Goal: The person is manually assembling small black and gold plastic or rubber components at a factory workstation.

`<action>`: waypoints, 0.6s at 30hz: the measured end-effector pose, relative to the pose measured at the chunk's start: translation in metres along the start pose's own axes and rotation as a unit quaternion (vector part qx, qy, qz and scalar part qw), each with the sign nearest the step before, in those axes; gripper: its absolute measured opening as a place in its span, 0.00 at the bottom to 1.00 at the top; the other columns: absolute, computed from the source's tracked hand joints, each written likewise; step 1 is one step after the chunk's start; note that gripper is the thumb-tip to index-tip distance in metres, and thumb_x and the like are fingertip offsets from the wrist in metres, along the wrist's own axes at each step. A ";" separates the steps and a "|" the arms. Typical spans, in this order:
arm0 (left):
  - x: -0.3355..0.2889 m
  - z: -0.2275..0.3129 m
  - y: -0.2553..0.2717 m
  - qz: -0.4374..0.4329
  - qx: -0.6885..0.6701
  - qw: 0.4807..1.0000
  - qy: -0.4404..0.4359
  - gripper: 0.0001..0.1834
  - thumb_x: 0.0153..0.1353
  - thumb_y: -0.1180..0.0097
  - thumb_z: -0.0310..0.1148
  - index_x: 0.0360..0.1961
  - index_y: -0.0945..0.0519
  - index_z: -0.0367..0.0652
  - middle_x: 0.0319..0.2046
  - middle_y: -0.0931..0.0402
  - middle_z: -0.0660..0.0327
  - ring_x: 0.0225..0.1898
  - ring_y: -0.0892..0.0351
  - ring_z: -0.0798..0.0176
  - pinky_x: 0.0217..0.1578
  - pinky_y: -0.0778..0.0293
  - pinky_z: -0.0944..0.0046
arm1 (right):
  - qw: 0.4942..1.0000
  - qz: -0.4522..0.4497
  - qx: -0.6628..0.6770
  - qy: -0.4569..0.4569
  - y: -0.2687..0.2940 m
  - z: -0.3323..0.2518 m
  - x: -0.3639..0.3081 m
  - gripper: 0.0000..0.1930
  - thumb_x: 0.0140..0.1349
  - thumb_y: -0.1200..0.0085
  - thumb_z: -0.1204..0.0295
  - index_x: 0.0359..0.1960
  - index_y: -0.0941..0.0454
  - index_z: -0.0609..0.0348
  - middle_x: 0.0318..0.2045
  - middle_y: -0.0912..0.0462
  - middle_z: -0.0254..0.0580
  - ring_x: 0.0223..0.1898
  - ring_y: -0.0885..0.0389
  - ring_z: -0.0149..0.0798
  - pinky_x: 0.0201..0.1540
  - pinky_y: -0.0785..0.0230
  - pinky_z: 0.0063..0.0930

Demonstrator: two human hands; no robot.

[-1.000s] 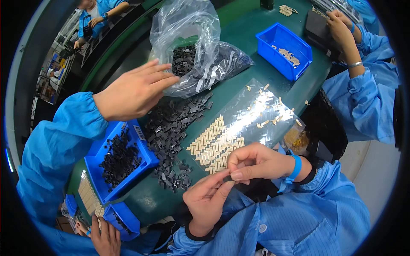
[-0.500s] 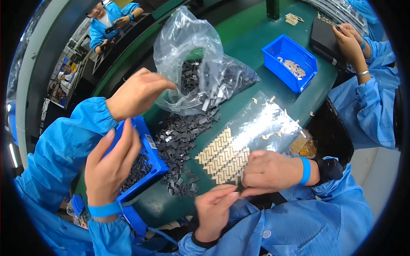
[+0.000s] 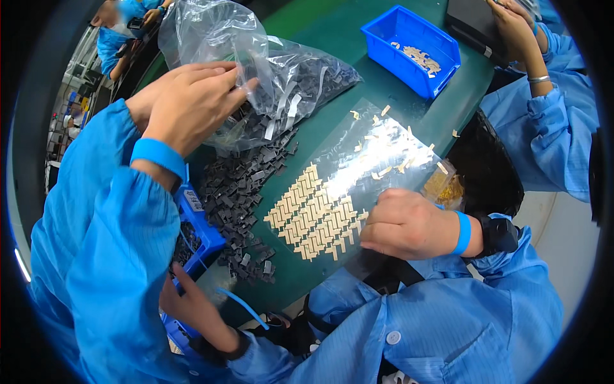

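- My right hand (image 3: 406,225) is curled into a loose fist, knuckles up, and rests on the near edge of the clear sheet (image 3: 358,160). I cannot tell whether anything is pinched inside it.
- My left hand (image 3: 192,307) sits low, at the near edge of the table (image 3: 332,105). It is half hidden under a co-worker's sleeve (image 3: 115,256), so I cannot tell how far it is open or what it holds. It lies just beside the near bin (image 3: 195,224).
- The tan pieces (image 3: 313,217) lie in tidy slanted rows on the sheet, right beside my right knuckles. Loose ones (image 3: 390,144) are scattered over its far half.
- A heap of dark pieces (image 3: 236,192) spreads over the table left of the sheet, from the bag to the near edge.
- The co-worker's hands (image 3: 192,105) reach in from the left and grip the crumpled clear bag (image 3: 256,57), which holds more dark pieces.
- The table is green and curved. A second blue bin (image 3: 409,45) with a few tan pieces stands at its far side.
- A small pouch (image 3: 441,185) of yellowish bits lies at the sheet's right corner.
- At the upper right another person's hands (image 3: 511,29) work over a black tray (image 3: 470,22).
- Far off at the upper left, someone else in blue sits along the same line.
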State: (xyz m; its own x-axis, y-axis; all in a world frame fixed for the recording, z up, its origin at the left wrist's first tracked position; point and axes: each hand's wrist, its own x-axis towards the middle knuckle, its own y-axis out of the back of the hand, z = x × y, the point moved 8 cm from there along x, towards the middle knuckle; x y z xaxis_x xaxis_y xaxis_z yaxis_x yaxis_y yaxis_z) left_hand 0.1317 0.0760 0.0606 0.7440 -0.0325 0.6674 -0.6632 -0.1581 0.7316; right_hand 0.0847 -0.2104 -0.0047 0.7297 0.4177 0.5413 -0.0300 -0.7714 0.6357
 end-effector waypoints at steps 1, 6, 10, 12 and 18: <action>-0.025 -0.010 0.051 0.047 -0.082 0.995 -0.007 0.08 0.58 0.45 0.28 0.34 0.19 0.34 0.31 0.23 0.47 0.36 0.26 0.47 0.40 0.31 0.54 | 0.998 -0.016 0.039 0.048 -0.006 -0.015 0.010 0.07 0.50 0.42 0.73 0.25 0.29 0.56 0.22 0.32 0.35 0.23 0.32 0.38 0.29 0.39 0.29; -0.138 0.083 0.021 -0.549 -0.530 0.641 0.081 0.06 0.50 0.41 0.21 0.31 0.20 0.34 0.33 0.20 0.55 0.34 0.19 0.62 0.38 0.26 0.66 | 0.990 -0.003 0.138 0.027 -0.025 -0.019 0.014 0.06 0.51 0.44 0.73 0.28 0.28 0.58 0.26 0.29 0.38 0.29 0.27 0.41 0.34 0.35 0.31; -0.207 0.101 -0.019 -0.584 -0.638 0.369 0.340 0.16 0.60 0.47 0.24 0.49 0.27 0.29 0.45 0.24 0.51 0.47 0.23 0.59 0.47 0.26 0.63 | 0.984 -0.039 0.175 0.021 -0.037 -0.022 0.018 0.06 0.52 0.42 0.74 0.31 0.26 0.60 0.30 0.25 0.38 0.32 0.24 0.40 0.36 0.33 0.31; -0.201 0.115 -0.019 -0.555 -0.690 0.294 0.359 0.18 0.62 0.50 0.25 0.53 0.31 0.29 0.48 0.27 0.50 0.50 0.26 0.57 0.48 0.27 0.61 | 0.983 -0.059 0.171 0.012 -0.046 -0.018 0.017 0.06 0.53 0.43 0.74 0.31 0.26 0.59 0.31 0.25 0.38 0.33 0.24 0.40 0.38 0.33 0.31; -0.159 0.132 -0.011 -0.495 -0.726 0.253 0.405 0.20 0.64 0.57 0.23 0.58 0.38 0.32 0.49 0.29 0.48 0.52 0.28 0.54 0.51 0.28 0.58 | 0.970 -0.081 0.228 -0.028 -0.052 -0.006 0.012 0.07 0.53 0.44 0.74 0.32 0.26 0.60 0.32 0.24 0.40 0.35 0.24 0.43 0.39 0.32 0.33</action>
State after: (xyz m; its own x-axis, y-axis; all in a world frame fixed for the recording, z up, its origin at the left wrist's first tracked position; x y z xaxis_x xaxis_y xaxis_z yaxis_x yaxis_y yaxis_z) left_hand 0.0318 -0.0475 -0.0719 0.7335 -0.3810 -0.5629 0.0478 0.8550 -0.5164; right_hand 0.0910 -0.1622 -0.0282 0.7366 0.5333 0.4160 0.3836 -0.8359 0.3926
